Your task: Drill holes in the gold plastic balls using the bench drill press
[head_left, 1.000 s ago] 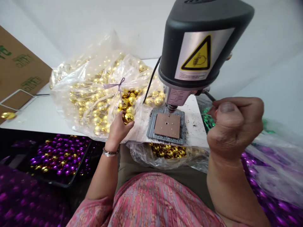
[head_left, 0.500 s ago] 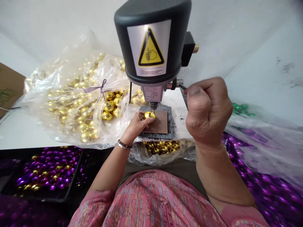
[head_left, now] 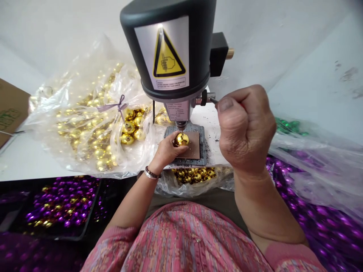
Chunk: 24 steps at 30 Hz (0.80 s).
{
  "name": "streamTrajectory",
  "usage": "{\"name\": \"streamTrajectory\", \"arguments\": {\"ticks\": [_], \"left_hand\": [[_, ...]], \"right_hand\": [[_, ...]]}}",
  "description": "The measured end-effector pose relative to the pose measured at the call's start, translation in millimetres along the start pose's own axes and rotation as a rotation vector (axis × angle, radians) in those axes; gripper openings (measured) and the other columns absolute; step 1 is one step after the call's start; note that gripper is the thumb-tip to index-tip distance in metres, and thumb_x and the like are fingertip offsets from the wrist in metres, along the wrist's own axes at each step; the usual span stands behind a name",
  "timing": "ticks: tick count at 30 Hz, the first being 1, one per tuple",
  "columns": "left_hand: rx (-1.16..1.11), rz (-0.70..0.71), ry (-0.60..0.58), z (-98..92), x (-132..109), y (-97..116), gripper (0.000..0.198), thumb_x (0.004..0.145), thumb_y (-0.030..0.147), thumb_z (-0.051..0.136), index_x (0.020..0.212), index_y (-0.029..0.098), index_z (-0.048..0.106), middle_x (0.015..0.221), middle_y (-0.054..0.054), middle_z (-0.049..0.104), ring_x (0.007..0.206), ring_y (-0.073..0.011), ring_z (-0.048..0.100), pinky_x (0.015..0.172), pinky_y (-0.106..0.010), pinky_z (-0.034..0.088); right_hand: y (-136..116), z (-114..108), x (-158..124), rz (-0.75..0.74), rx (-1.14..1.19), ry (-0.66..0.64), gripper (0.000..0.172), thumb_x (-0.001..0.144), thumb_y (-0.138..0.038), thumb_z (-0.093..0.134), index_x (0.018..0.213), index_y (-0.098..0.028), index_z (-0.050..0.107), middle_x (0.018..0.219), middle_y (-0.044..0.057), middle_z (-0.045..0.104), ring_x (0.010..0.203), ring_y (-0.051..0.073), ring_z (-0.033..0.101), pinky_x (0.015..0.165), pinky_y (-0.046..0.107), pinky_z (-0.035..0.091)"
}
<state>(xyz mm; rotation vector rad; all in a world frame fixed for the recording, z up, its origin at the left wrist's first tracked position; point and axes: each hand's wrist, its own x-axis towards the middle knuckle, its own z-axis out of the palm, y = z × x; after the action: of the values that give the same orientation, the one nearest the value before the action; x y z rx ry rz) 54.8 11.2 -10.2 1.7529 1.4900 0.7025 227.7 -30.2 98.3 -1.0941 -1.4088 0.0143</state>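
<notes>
one gold ball (head_left: 181,140), from the head view: on the brown board (head_left: 194,148) of the drill press (head_left: 200,53), right below the drill bit (head_left: 183,132). cannot tell whether touching the bit or just short of it. pinched by the left hand (head_left: 166,151), thumb on the near side, fingers on the far left. bracelets (head_left: 152,174) at the left wrist. clenched round the lever (head_left: 212,99) at the right of the press: the right hand (head_left: 246,130), thumb uppermost. below the board, a grey base (head_left: 202,136) on a white table (head_left: 31,162), with dark crumbs (head_left: 207,150) scattered about. left of the press, a clear bag (head_left: 82,153) full of gold balls, with a purple ribbon (head_left: 121,104) across it. below the table's near edge, a second bag (head_left: 170,186), also with gold balls. lower left, a black tray (head_left: 88,217) of purple and gold balls. at far right, purple balls (head_left: 314,226) under plastic, green balls (head_left: 289,126) beyond.
</notes>
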Motion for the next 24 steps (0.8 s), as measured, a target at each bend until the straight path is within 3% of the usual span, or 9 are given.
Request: {"name": "streamTrajectory", "arguments": {"ticks": [9, 12, 16, 24], "left_hand": [[-0.332, -0.110, -0.006, -9.3, -3, -15, 0.045, 0.071, 0.037, 0.077, 0.110, 0.017, 0.068, 0.091, -0.002, 0.070, 0.079, -0.0150, 0.061, 0.068, -0.023, 0.048], [-0.462, -0.129, -0.055, -11.5, -2, -19, 0.051, 0.070, 0.039, 0.078, 0.113, 0.016, 0.063, 0.087, -0.002, 0.067, 0.069, -0.0114, 0.057, 0.059, -0.021, 0.045], [-0.474, -0.135, -0.107, -10.9, -3, -17, 0.053, 0.075, 0.042, 0.074, 0.119, 0.016, 0.061, 0.091, -0.003, 0.066, 0.066, -0.0098, 0.055, 0.057, -0.021, 0.045], [-0.338, -0.062, -0.022, -8.3, 2, -18, 0.049, 0.074, 0.038, 0.076, 0.117, 0.016, 0.067, 0.097, -0.004, 0.069, 0.082, -0.0143, 0.059, 0.071, -0.023, 0.048]], "right_hand": [[-1, 0, 4, -0.002, -0.056, -0.010, 0.028, 0.097, -0.041, 0.043, 0.077, -0.022, 0.048, 0.068, -0.003, 0.051, 0.062, 0.007, 0.048, 0.062, 0.023, 0.042], [-4, 4, 22, 0.018, -0.098, 0.034, 0.026, 0.093, -0.035, 0.044, 0.070, -0.024, 0.038, 0.061, -0.004, 0.042, 0.057, 0.008, 0.038, 0.061, 0.025, 0.037], [-7, 11, 57, 0.059, -0.124, 0.045, 0.035, 0.090, -0.028, 0.045, 0.064, -0.024, 0.022, 0.059, -0.008, 0.023, 0.060, 0.005, 0.022, 0.062, 0.023, 0.028], [1, 29, 110, 0.278, -0.255, -0.060, 0.039, 0.096, -0.021, 0.035, 0.058, -0.019, 0.026, 0.067, -0.008, 0.026, 0.068, 0.001, 0.019, 0.067, 0.022, 0.020]]}}
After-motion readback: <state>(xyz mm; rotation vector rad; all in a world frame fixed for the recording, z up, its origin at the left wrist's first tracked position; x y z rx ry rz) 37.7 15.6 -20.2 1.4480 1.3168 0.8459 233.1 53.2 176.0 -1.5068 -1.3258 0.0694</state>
